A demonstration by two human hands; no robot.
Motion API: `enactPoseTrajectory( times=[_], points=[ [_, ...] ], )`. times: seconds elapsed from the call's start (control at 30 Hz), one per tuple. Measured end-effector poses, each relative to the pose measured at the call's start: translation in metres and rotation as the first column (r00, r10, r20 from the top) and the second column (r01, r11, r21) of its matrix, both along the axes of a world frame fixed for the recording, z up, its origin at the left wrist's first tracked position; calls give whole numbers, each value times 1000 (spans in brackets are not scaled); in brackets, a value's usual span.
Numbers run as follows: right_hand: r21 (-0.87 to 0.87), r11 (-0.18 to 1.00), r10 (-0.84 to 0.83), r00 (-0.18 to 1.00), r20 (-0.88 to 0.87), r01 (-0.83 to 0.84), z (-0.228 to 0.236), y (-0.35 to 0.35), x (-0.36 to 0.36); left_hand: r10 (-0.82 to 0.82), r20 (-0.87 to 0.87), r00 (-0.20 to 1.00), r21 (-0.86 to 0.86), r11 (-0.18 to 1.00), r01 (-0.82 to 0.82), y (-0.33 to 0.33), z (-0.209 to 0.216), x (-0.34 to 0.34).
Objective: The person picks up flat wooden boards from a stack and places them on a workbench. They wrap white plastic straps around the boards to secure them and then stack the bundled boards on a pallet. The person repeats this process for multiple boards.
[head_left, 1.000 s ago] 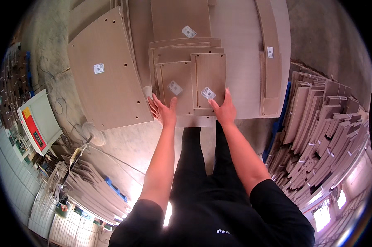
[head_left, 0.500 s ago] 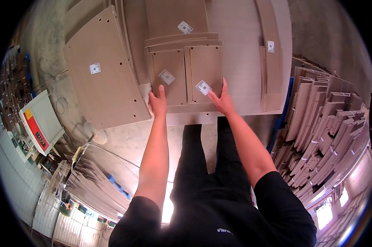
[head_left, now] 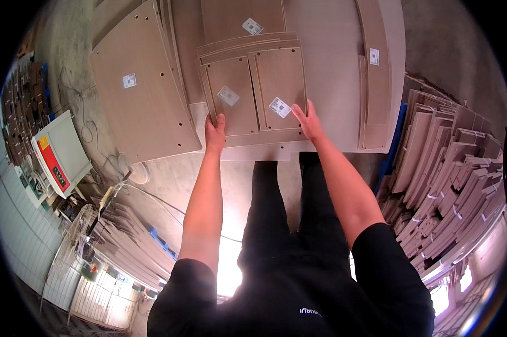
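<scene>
Two small brown wooden panels lie side by side on a stack of similar boards in front of me. Each carries a white label and small dark holes near its edges. My left hand (head_left: 214,133) is closed on the near left edge of the left panel (head_left: 233,115), thumb on top and the other fingers mostly hidden at the side. At the near right corner, my right hand (head_left: 310,122) grips the right panel (head_left: 277,73), its thumb just right of the label. How many boards the fingers hold underneath is hidden.
A large curved panel (head_left: 144,106) lies to the left, narrow strips (head_left: 377,84) to the right. Beyond the small panels is another labelled board (head_left: 231,17). Boards stand stacked on the floor at right (head_left: 444,168). A pale machine (head_left: 68,149) with a red control strip and cables are at left.
The view has shifted slightly, and the two panels now sit at a small counterclockwise tilt. My right thumb has moved off the label to its right. Both hands remain on the panels.
</scene>
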State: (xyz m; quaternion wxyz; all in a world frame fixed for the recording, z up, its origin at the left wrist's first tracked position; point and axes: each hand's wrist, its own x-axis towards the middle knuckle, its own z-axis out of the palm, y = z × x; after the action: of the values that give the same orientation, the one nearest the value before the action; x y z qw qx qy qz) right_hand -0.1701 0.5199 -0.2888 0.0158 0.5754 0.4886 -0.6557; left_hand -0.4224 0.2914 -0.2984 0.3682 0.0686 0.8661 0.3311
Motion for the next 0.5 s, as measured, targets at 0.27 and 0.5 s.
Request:
enactPoseTrajectory(
  times=[0.27,0.5],
  points=[
    [-32,985,164,982,-91,-168,20,26,74,233,632,739,156,896,-416,-37,30,75],
    [-92,994,-62,992,-106,52,117,-37,174,114,806,581,161,902,-401,-47,103,146]
  ],
)
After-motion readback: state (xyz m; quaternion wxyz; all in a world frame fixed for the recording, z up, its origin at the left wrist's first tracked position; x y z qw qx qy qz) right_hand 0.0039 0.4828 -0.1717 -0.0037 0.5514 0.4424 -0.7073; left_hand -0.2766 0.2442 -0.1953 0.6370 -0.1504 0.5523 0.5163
